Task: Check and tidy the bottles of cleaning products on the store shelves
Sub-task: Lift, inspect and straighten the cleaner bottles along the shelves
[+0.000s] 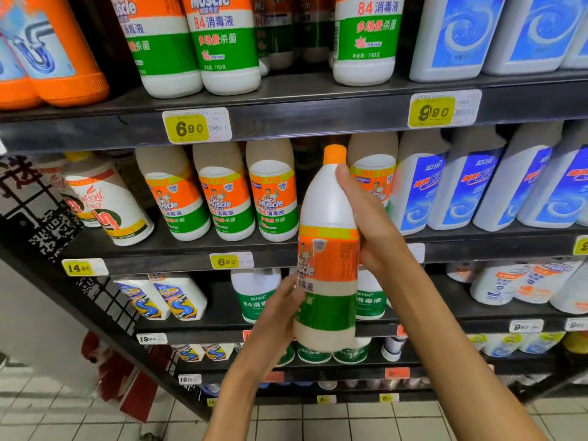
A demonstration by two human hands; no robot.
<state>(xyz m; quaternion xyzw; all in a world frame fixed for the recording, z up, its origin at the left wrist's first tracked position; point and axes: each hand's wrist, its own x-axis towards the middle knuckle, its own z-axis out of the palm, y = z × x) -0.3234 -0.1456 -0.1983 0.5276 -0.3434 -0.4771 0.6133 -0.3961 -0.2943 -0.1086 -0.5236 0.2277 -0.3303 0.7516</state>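
while the right hand (366, 227) wraps its fingers round the shoulder of a white bottle (327, 259) with an orange cap, the left hand (283, 313) curls against its lower label, so the bottle stands upright at the centre of the frame, in front of the shelves (286, 119). matching bottles (222, 192) line the middle shelf behind it, left of centre, above a yellow price tag (227, 261).

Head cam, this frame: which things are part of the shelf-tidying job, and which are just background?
Job:
- Mr Muscle 84 disinfectant bottle, held off the shelf
- right hand gripping its upper body
- left hand on its lower side
- matching bottles in the row behind

Background:
- price tags
- blue-label bottles
- tiled floor
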